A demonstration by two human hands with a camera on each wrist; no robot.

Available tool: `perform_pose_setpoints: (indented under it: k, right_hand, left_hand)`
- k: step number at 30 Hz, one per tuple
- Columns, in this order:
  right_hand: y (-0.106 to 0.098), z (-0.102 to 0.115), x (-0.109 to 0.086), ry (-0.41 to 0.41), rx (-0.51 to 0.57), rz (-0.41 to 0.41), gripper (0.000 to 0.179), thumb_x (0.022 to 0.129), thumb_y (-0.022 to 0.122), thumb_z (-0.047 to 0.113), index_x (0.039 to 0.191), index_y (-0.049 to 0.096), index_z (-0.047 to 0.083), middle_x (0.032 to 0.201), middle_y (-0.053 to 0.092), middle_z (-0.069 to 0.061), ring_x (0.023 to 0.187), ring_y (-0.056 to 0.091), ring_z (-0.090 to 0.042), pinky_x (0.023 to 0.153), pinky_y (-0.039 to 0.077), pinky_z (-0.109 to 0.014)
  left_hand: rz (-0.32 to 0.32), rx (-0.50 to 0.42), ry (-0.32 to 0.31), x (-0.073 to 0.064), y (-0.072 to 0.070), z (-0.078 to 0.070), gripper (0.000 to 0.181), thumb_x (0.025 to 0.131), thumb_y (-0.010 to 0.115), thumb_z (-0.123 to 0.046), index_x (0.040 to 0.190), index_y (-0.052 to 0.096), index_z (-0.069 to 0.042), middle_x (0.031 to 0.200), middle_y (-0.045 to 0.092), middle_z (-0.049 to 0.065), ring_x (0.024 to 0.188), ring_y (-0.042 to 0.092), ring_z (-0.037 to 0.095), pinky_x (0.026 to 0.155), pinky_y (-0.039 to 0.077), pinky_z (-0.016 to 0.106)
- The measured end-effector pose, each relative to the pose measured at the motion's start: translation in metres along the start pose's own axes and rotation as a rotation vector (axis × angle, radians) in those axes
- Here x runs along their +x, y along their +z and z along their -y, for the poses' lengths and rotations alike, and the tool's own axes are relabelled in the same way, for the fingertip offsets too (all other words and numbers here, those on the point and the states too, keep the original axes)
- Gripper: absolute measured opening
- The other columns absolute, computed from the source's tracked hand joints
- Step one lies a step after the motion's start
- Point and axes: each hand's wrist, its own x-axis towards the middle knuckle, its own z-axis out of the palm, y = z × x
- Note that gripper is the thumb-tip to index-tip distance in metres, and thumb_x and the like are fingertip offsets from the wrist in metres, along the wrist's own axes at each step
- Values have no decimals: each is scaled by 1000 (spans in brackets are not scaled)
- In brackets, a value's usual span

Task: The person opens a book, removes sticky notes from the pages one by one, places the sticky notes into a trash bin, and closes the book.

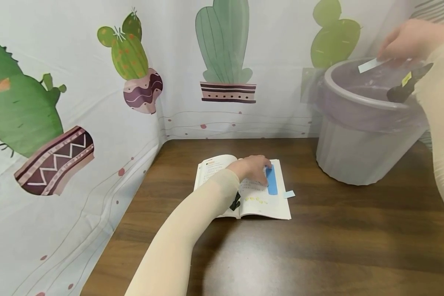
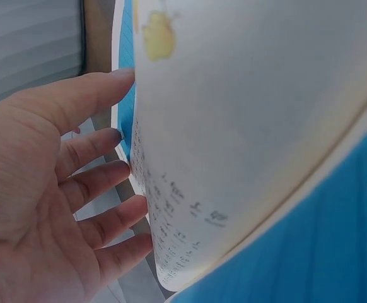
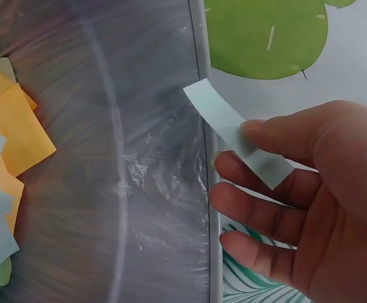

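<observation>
My right hand (image 1: 405, 41) is raised over the rim of the bin. It pinches a pale blue paper strip (image 3: 218, 117) between thumb and forefinger, while the other fingers curl loosely below. An open book (image 1: 264, 209) lies on the table, with print and a blue panel (image 1: 271, 181) on its right page. Resting on that page is my left hand (image 1: 252, 167), its fingers spread beside the panel. In the left wrist view, its thumb and fingertips meet the page. A pale blue tab (image 1: 289, 194) sticks out from the book's right edge.
A grey bin (image 1: 349, 152) with a clear plastic liner stands on the brown table (image 1: 318, 246) at the right. Orange, green and pale blue paper pieces (image 3: 19, 129) lie inside it. A white cactus-print cloth (image 1: 177, 49) hangs behind and at the left.
</observation>
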Motion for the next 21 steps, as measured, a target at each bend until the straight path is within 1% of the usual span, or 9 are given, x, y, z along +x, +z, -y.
perform_pose_setpoints:
  k: [4, 7, 8, 11, 14, 16, 17, 18, 21]
  right_hand:
    - [1, -2, 0, 6, 17, 80, 56, 103, 58, 31, 136, 51, -14, 102, 76, -12, 90, 70, -21, 72, 62, -43]
    - [2, -2, -1, 15, 35, 120, 63, 103, 59, 37, 141, 48, -13, 113, 73, -23, 96, 71, -29, 76, 62, -46]
    - [3, -2, -1, 13, 41, 132, 67, 103, 59, 40, 143, 46, -12, 119, 69, -29, 98, 70, -34, 77, 62, -47]
    - [4, -1, -1, 20, 40, 166, 80, 102, 58, 49, 150, 37, -10, 143, 47, -43, 110, 65, -50, 78, 61, -48]
    - [3, 1, 0, 18, 20, 186, 87, 102, 56, 56, 154, 30, -9, 153, 26, -46, 119, 56, -60, 79, 61, -50]
    - [3, 5, -1, 14, 6, 186, 86, 102, 56, 55, 154, 30, -8, 153, 26, -46, 114, 60, -57, 80, 62, -50]
    - [2, 6, -3, -22, -44, 183, 80, 103, 56, 50, 154, 32, -8, 152, 32, -44, 109, 67, -46, 79, 62, -47]
    - [0, 8, -4, -27, -45, 180, 78, 103, 56, 49, 154, 34, -7, 151, 35, -43, 108, 67, -44, 79, 62, -46]
    - [-5, 12, -8, -51, -64, 169, 74, 104, 55, 47, 152, 38, -6, 150, 39, -42, 110, 65, -47, 77, 62, -47]
  left_hand:
    - [0, 0, 0, 0, -1, -1, 67, 87, 80, -39, 147, 57, -22, 152, 53, 3, 137, 53, 21, 119, 42, 41]
    - [-2, -13, -4, 0, -2, -3, 67, 86, 81, -38, 147, 57, -21, 151, 53, 3, 137, 53, 22, 119, 42, 42]
    - [-4, -17, -7, 0, -2, -3, 67, 86, 81, -38, 147, 57, -21, 151, 54, 2, 137, 53, 22, 119, 42, 42]
    - [-8, -22, -13, 0, -2, -4, 67, 85, 82, -38, 146, 58, -21, 151, 55, 2, 137, 53, 22, 119, 42, 43]
    - [-8, -23, -21, 1, -2, -5, 67, 85, 82, -38, 145, 58, -22, 150, 55, 1, 137, 53, 22, 118, 42, 43]
    - [-9, -25, -23, 1, -2, -5, 67, 85, 82, -38, 145, 58, -22, 150, 54, 1, 137, 53, 22, 118, 42, 44]
    - [-9, -26, -24, 1, -2, -5, 67, 85, 82, -38, 145, 58, -22, 150, 54, 1, 136, 53, 21, 118, 42, 44]
    - [-8, -27, -26, 1, -1, -6, 67, 85, 82, -38, 145, 58, -23, 150, 54, 1, 135, 53, 21, 118, 42, 43]
    - [-6, -30, -22, 1, -1, -6, 67, 85, 82, -38, 145, 58, -22, 150, 54, 1, 135, 54, 21, 118, 42, 43]
